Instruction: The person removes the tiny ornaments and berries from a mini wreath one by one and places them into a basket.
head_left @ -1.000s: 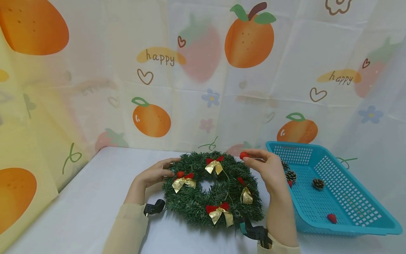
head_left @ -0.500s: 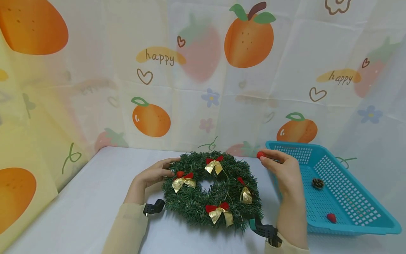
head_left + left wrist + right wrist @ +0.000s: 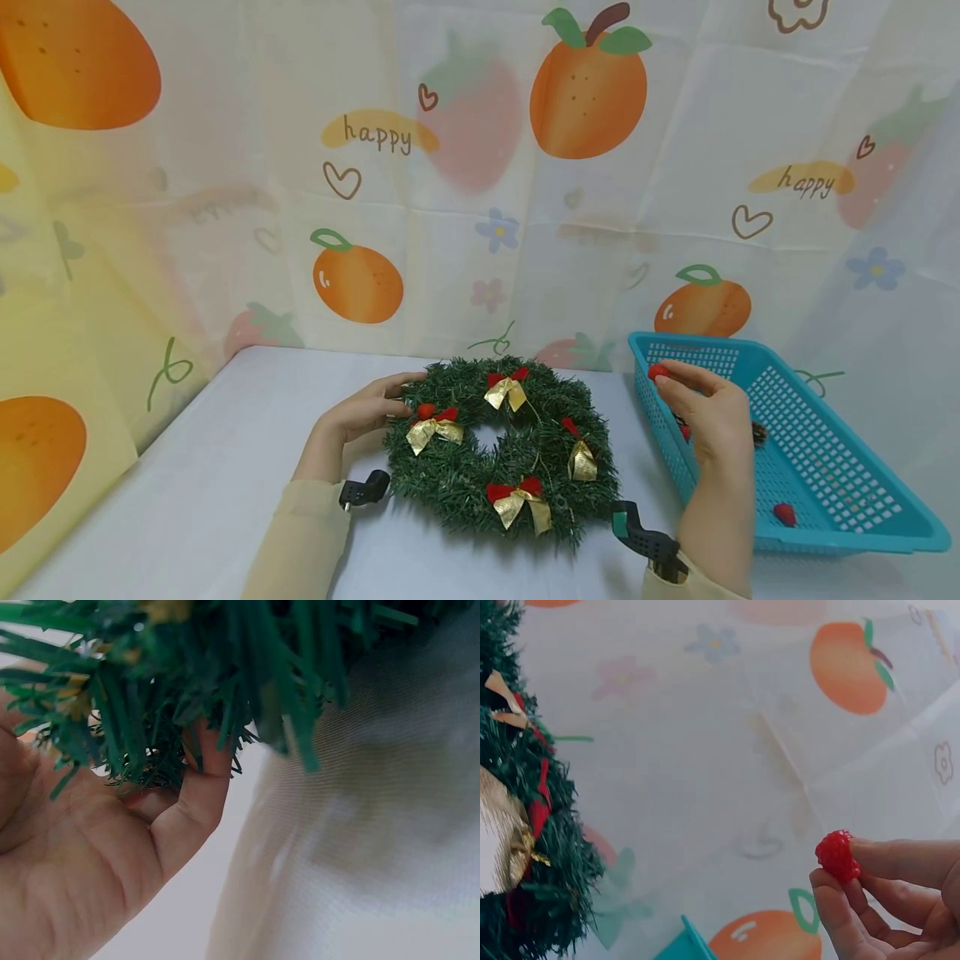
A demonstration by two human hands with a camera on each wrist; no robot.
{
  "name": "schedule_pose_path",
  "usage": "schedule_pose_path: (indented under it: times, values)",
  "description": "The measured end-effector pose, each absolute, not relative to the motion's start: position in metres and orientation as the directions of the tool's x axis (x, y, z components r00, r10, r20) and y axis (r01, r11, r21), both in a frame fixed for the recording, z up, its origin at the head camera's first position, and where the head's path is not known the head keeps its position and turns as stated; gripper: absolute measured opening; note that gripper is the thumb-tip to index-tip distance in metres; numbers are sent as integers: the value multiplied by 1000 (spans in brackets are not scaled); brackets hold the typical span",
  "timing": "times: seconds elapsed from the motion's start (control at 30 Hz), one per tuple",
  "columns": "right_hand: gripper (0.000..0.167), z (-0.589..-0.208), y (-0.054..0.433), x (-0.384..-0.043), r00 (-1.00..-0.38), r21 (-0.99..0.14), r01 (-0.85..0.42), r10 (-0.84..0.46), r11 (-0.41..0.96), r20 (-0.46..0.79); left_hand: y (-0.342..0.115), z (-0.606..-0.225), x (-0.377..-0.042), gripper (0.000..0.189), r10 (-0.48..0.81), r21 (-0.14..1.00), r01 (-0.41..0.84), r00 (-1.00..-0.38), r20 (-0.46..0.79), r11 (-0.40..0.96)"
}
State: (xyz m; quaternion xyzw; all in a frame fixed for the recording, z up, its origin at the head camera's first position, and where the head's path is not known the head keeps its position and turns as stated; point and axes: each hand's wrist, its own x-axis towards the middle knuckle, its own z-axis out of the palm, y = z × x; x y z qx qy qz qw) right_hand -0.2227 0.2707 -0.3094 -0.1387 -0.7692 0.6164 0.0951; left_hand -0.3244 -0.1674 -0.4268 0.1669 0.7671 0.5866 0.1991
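Observation:
A green artificial Christmas wreath (image 3: 450, 492) lies on the white table, decorated with several red-and-gold bows (image 3: 507, 395). At the left bow a red raspberry (image 3: 427, 411) sits in the greenery. My left hand (image 3: 366, 412) holds the wreath's left edge; in the left wrist view its fingers (image 3: 196, 802) curl up into the needles, their tips hidden. Between thumb and fingertips my right hand (image 3: 712, 417) pinches another red raspberry (image 3: 837, 856), off to the right of the wreath and overlapping the basket's left rim in the head view.
A blue plastic basket (image 3: 862, 454) stands right of the wreath. Inside it are a loose raspberry (image 3: 784, 514) and a pine cone (image 3: 760, 433), with more pieces partly behind my right hand. A fruit-printed curtain (image 3: 480, 275) hangs along the table's back edge.
My right hand has moved right with the raspberry, from above the wreath's upper right edge to the basket's left rim. My left hand and the wreath have stayed in place.

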Motion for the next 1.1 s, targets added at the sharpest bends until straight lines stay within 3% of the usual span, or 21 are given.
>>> schedule_pose_path:
  times: [0.13,0.53,0.8,0.97,1.1]
  values:
    - [49,-313,279,-222,-932,-979,105,360,173,-36,-167,-426,-324,71,489,967,19,-865,-112,255]
    - [27,-327,299,-221,-891,-987,147,441,60,-106,-166,-427,-323,72,485,967,11,-867,-117,254]
    - [39,-335,310,-221,-852,-982,183,507,49,-134,-168,-430,-327,71,494,967,20,-862,-111,254]
    - [17,-337,317,-219,-835,-982,189,528,7,-157,-168,-430,-328,71,500,968,22,-859,-109,250]
    - [18,-339,321,-219,-827,-975,219,535,24,-173,-168,-429,-327,71,498,969,19,-860,-110,247]
